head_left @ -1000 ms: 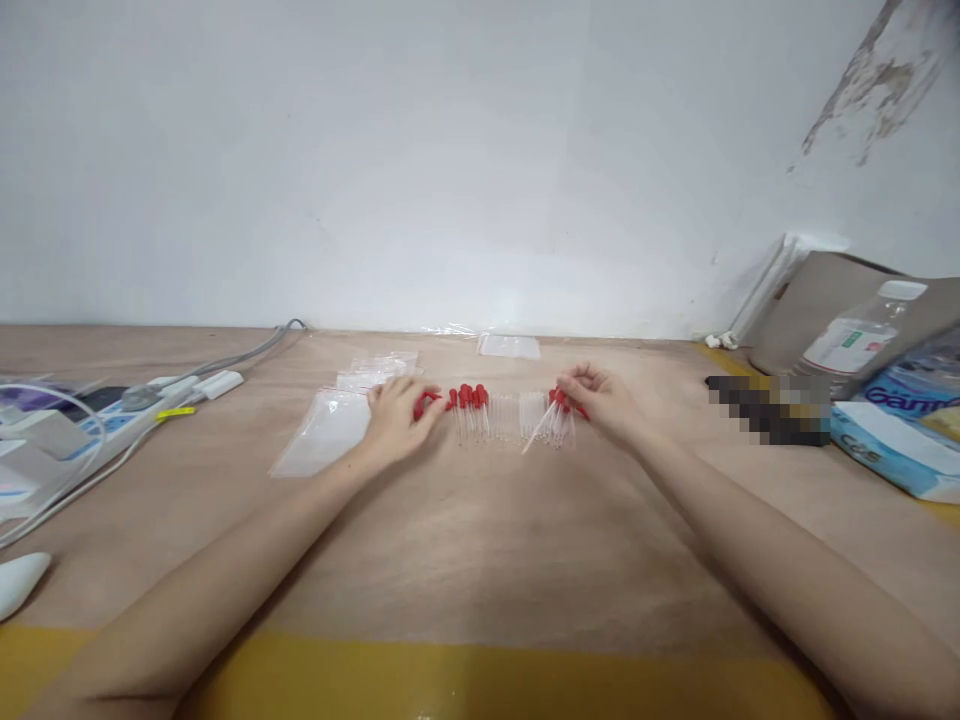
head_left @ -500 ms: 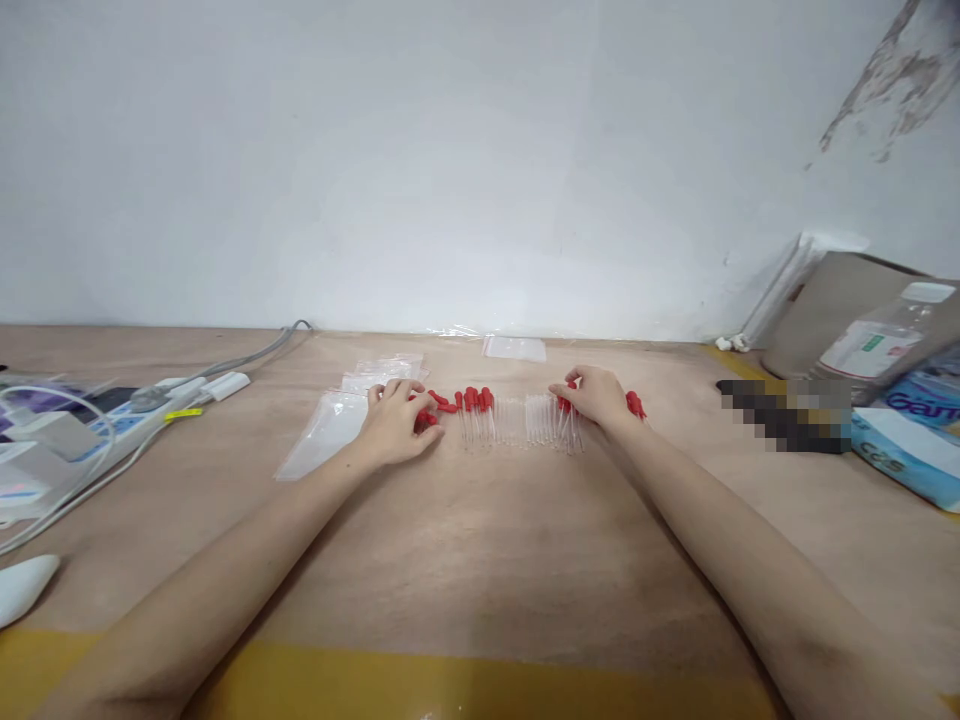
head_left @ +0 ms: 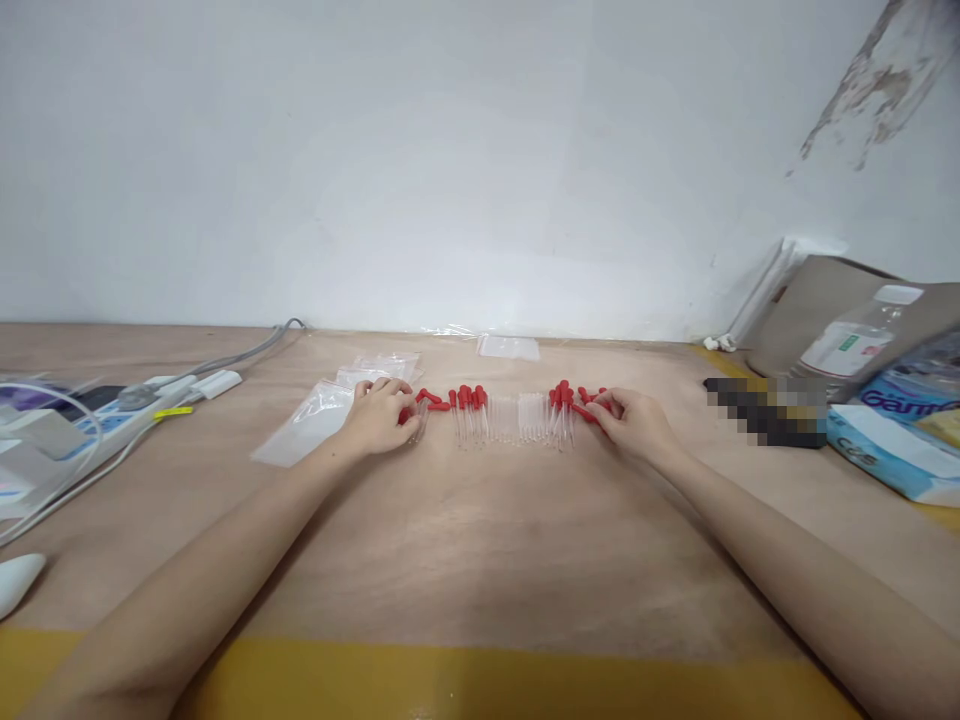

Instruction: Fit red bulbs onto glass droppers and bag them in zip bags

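Both grips pinching red-bulbed droppers (head_left: 510, 410) at the row's two ends, on the bench (head_left: 480, 540).
Right hand (head_left: 634, 425) has dropped to the end since a moment ago; left hand (head_left: 379, 418) closing by the plastic bags (head_left: 307, 428).

1. A small packing or assembly workbench, not a home room: a bare plywood table (head_left: 480, 540) edged with yellow tape stands against a plain white wall (head_left: 420, 150) with peeling paint.
2. Glass droppers with red bulbs (head_left: 510, 410) lie in a row beside clear zip bags (head_left: 307, 430).
3. A power strip (head_left: 120, 415) with cables, a cardboard box (head_left: 825, 300) and a plastic bottle (head_left: 855, 340) crowd the edges.
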